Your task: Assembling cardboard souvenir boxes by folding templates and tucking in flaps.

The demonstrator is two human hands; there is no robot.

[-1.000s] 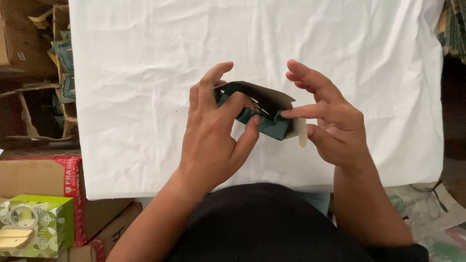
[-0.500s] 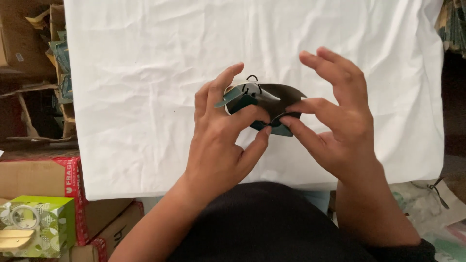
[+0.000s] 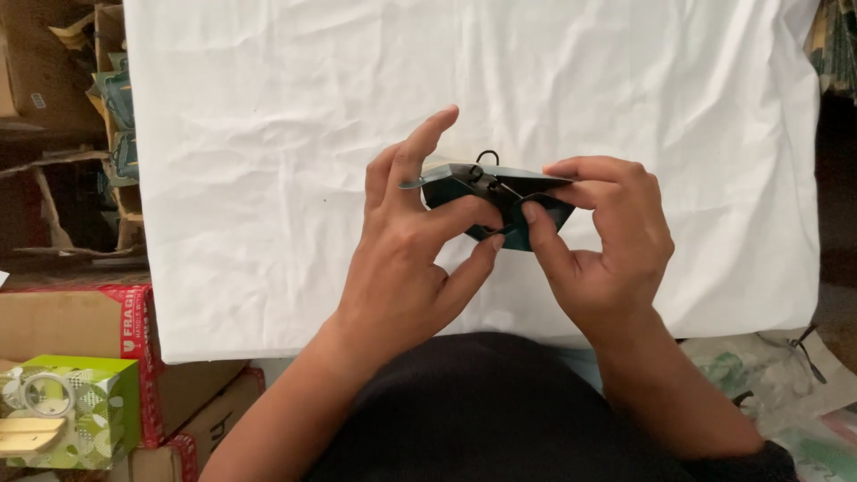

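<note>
Head view: both hands are raised above a table covered with a creased white cloth [image 3: 268,161], and they hold one small dark green folded-card piece [image 3: 500,201] between them, over the near middle of the cloth. The left hand [image 3: 406,259] grips the left end of the piece: its thumb presses on the near face, the middle and ring fingers curl in beneath it, and the index finger is extended upward, clear of the card. The right hand [image 3: 607,241] is closed in a pinch on the right end, with the thumb on the near face and the bent fingers over the top edge. The card shows angled flaps that stand partly open, and a thin black loop [image 3: 486,158] projects from its top edge, between the two hands. Whether the piece touches the cloth cannot be determined. At the left edge of the frame, beside the table, brown cardboard boxes [image 3: 54,321] with red tape are stacked, and a light green patterned box [image 3: 76,411] sits at the lower left corner. Crumpled plastic wrapping [image 3: 786,384] lies on the floor at the lower right. A dark garment [image 3: 482,411] fills the lower middle of the frame.
</note>
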